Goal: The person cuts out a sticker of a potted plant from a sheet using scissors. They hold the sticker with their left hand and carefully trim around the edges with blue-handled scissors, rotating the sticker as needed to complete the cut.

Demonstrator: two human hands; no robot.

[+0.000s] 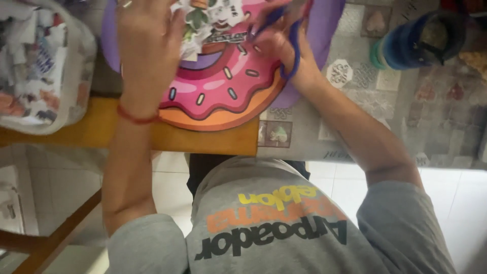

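Note:
My right hand [284, 48] grips blue-handled scissors [291, 40], fingers through the loops, over a printed paper piece [210, 20] with a picture on it. My left hand [147, 45] lies flat with fingers spread on that paper's left side, a red band on its wrist. Under the paper lies a round pink doughnut-shaped mat [223, 91] with sprinkles and an orange rim. The scissor blades are hidden by hand and paper.
A clear bag [40, 66] full of paper scraps sits at the left on the wooden table [101, 132]. A patterned cloth [406, 116] covers the right part. A blue bottle [416, 40] lies at the upper right. White floor tiles lie below.

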